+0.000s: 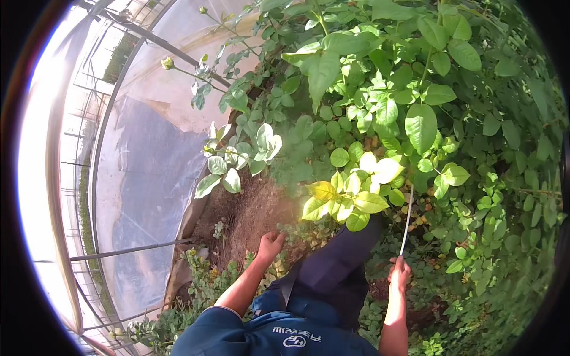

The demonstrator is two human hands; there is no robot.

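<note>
Stem [407, 218], thin, pale and straight, rises from the right hand [399, 274], which is closed around its lower end and holds it upright among leaves, seemingly to keep it steady and apart from the foliage. Left hand [270, 243] is curled in a loose fist low at the soil [246, 216], beside small weeds; whether it grips anything cannot be told. Two bare forearms come up from the lower edge, over one dark trouser leg [335, 267]. One rose bush [386, 107] fills the right side. Two buds [168, 62] show, on long shoots at upper left. Clear greenhouse sheeting [142, 178] curves along the left.
</note>
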